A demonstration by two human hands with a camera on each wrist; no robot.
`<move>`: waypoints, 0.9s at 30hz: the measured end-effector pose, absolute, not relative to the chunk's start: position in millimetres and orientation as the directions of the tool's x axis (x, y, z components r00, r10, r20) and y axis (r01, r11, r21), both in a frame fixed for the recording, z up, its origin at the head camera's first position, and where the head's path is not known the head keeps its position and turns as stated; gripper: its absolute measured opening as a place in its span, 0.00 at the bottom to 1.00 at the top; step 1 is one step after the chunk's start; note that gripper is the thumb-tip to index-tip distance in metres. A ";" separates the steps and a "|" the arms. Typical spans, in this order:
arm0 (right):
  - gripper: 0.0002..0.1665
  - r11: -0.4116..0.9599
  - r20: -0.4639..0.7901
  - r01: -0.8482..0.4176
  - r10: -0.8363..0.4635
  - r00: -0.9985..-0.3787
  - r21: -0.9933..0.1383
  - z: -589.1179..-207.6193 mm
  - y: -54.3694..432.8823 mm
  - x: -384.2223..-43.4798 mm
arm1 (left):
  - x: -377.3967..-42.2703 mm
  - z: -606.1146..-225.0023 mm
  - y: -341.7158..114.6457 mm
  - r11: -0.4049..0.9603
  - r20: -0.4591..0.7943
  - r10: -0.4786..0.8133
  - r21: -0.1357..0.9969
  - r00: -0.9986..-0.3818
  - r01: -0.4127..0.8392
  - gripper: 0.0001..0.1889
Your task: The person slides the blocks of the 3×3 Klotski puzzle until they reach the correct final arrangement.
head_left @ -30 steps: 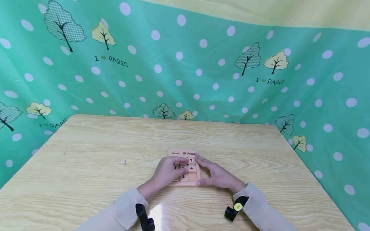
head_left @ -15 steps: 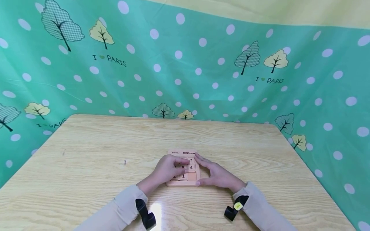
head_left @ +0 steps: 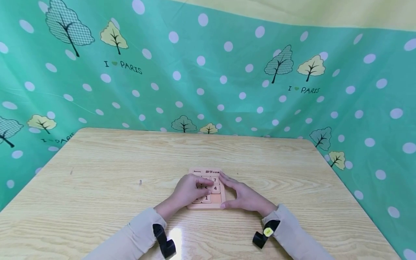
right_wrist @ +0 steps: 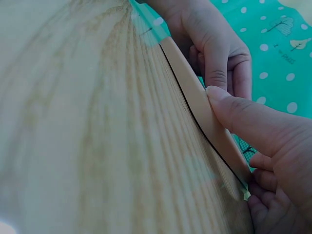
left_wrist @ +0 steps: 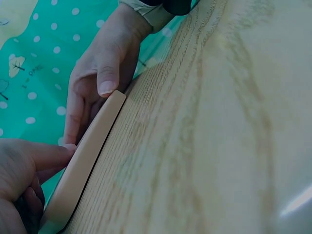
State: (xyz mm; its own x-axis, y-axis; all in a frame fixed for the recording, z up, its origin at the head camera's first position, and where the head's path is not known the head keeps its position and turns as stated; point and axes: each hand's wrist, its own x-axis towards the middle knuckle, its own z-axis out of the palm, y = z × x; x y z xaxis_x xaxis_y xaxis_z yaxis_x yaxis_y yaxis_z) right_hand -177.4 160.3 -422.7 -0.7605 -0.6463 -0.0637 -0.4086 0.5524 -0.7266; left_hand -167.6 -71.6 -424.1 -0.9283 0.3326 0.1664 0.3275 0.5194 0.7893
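Note:
A pink number sliding puzzle (head_left: 204, 206) lies on the table in the head view, with numbered tiles in its frame. Tiles 7 (head_left: 215, 179), 4 (head_left: 215, 188) and 1 (head_left: 206, 198) show clearly; below the 4 is a vacant slot. My left hand (head_left: 183, 193) reaches over the left side, covering several tiles. Its thumb and index finger touch the tiles beside the 4, tips slightly apart. My right hand (head_left: 245, 196) holds the puzzle's right edge, index finger at the upper corner and thumb at the lower one. Both wrist views show the puzzle's front edge (left_wrist: 90, 163) side-on between the hands.
The wood-grain table (head_left: 130, 155) extends around the puzzle on all sides. Behind it hangs a green dotted cloth (head_left: 201, 72) printed with trees. Black camera straps sit on the left wrist (head_left: 164, 241) and right wrist (head_left: 266, 233). Light glares near the left sleeve.
My left fingers have shifted very slightly over the tiles, and the lower-left of the puzzle shows a little differently. The right hand keeps its place, and the visible tiles stay where they were.

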 end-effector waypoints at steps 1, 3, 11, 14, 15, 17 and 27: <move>0.57 0.554 -0.064 -0.408 -0.645 -0.761 -0.726 -422.7 160.4 -177.5 | -167.6 -423.9 -71.4 0.522 0.165 0.333 0.787 -0.928 0.328 0.12; 0.57 0.557 -0.068 -0.407 -0.645 -0.761 -0.724 -422.8 160.5 -177.6 | -167.6 -423.6 -71.0 0.528 0.163 0.335 0.784 -0.928 0.328 0.12; 0.56 0.545 -0.057 -0.414 -0.651 -0.757 -0.729 -424.0 161.6 -178.4 | -166.8 -422.8 -70.8 0.522 0.154 0.347 0.788 -0.925 0.327 0.10; 0.57 0.544 -0.057 -0.411 -0.650 -0.757 -0.732 -424.3 162.0 -178.9 | -166.6 -423.2 -71.0 0.513 0.154 0.351 0.794 -0.924 0.327 0.09; 0.57 0.539 -0.051 -0.416 -0.653 -0.756 -0.732 -424.4 162.0 -179.0 | -166.5 -423.2 -71.2 0.508 0.155 0.354 0.796 -0.922 0.328 0.08; 0.57 0.539 -0.048 -0.419 -0.654 -0.755 -0.731 -424.7 162.1 -179.1 | -166.2 -424.1 -71.6 0.501 0.151 0.360 0.802 -0.921 0.327 0.08; 0.57 0.536 -0.048 -0.416 -0.652 -0.757 -0.735 -425.8 161.4 -179.3 | -164.7 -423.3 -73.4 0.473 0.109 0.386 0.829 -0.916 0.298 0.07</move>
State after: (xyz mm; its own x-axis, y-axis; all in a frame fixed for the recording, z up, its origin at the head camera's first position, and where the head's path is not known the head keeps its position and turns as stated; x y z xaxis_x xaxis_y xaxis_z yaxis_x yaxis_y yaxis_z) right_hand -179.3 161.4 -425.8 -0.7565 -0.6522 -0.0476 -0.4158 0.5360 -0.7347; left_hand -164.7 -73.4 -423.3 -0.9160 0.3861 0.1092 0.2982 0.4730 0.8290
